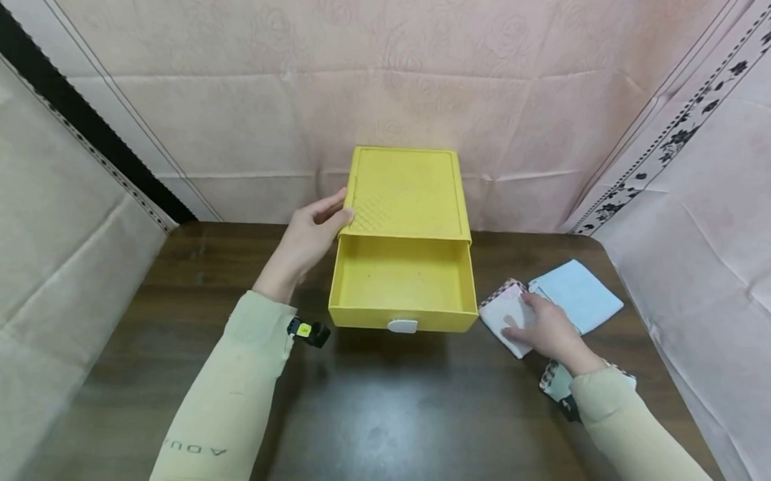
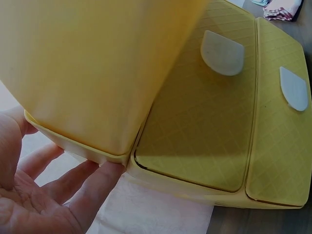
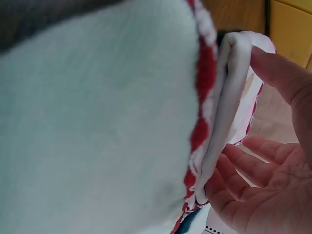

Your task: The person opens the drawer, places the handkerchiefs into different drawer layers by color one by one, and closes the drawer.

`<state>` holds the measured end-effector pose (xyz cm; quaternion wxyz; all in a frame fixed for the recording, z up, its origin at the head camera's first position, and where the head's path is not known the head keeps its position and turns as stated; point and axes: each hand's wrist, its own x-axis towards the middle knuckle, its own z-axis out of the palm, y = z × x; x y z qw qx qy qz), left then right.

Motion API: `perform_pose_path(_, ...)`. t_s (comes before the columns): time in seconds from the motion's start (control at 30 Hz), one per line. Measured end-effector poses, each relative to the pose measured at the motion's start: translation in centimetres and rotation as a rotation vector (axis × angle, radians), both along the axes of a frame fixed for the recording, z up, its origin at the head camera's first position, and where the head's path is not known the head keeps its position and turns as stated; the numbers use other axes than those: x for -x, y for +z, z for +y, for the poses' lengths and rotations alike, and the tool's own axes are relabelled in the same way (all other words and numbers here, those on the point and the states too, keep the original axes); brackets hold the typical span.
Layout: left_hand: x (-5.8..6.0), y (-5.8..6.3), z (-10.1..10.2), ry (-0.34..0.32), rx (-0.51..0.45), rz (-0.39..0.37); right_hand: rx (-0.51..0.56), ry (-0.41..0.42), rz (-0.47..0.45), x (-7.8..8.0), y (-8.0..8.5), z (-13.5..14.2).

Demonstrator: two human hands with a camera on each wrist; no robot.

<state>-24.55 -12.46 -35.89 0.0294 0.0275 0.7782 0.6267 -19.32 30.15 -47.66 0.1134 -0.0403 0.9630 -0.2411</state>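
A yellow drawer unit (image 1: 403, 191) stands against the back covering, its top drawer (image 1: 405, 274) pulled out with nothing inside. My left hand (image 1: 311, 234) rests at the unit's left side, thumb by the top edge and fingers along the side wall. In the left wrist view, those fingers (image 2: 78, 183) lie spread and nearly straight under the pulled-out drawer. To the right, my right hand (image 1: 549, 332) holds a folded white cloth (image 1: 501, 314) with a checked border, thumb and fingers at opposite edges in the right wrist view.
A folded light-blue cloth (image 1: 580, 295) lies beyond the right hand. A pale green cloth (image 1: 555, 383) with a patterned border sits under the right wrist. Two lower drawers with white pulls (image 2: 223, 52) are closed. Patterned coverings (image 1: 702, 233) hang round the brown table (image 1: 377, 427).
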Motion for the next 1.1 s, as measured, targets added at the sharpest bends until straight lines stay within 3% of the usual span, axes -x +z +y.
perform_pose_path(0.2,0.2,0.4,0.0,-0.002,-0.001,0.016,0.031,0.004,-0.03,-0.6,0.6,-0.7)
perform_pose_path(0.37,0.0,-0.1,-0.1,0.002,0.008,-0.029,0.098,-0.02,-0.066,-0.8,0.5,-0.6)
perform_pose_path(0.63,-0.3,0.6,0.1,-0.002,0.005,0.011,0.146,-0.096,-0.014,0.0,0.2,0.4)
perform_pose_path(0.9,0.0,0.1,0.1,0.0,-0.005,-0.006,0.133,-0.107,-0.051,0.0,-0.2,0.3)
perform_pose_path(1.1,-0.4,0.8,0.4,0.006,0.026,-0.026,0.082,-0.08,-0.001,0.1,-0.6,0.1)
